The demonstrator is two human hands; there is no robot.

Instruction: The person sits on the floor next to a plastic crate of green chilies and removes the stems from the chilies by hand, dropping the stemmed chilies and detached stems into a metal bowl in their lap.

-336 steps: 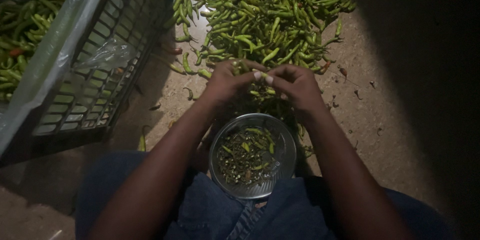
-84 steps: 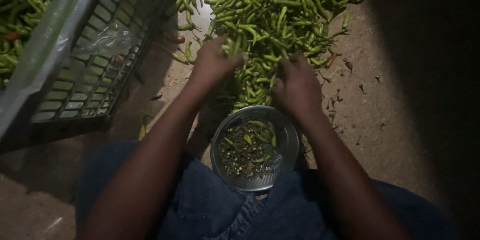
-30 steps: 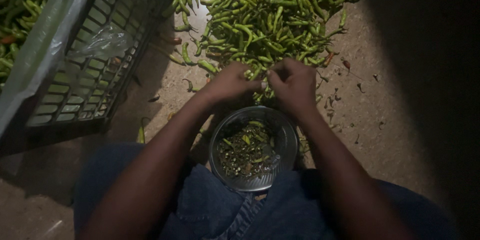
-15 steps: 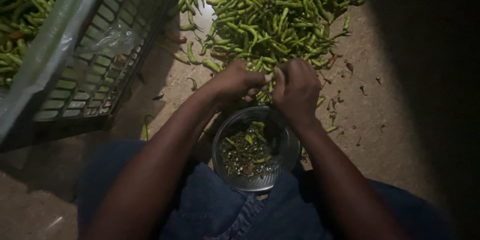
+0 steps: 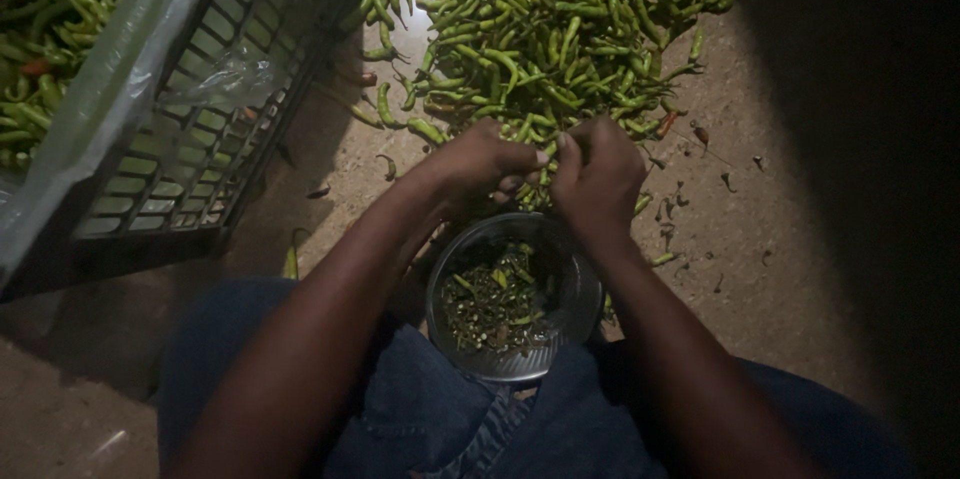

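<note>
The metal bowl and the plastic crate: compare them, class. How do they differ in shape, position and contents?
The metal bowl is round, solid-walled and sits between the person's knees; the plastic crate is boxy, lattice-walled, lined with clear plastic, and stands off to the left. The bowl holds small stem scraps; the crate holds whole green chillies. Both rest on the floor.

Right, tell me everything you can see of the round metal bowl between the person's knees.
The round shiny metal bowl sits upright between the person's knees, its near rim against blue denim cloth. It looks thin and steel-like, with a rolled rim catching light. Inside lies a shallow layer of small green stem pieces and dark bits. The left hand and the right hand are above its far edge, fingertips together, not touching it as far as shows. The pile of long green chillies lies just beyond it on the floor.
</note>
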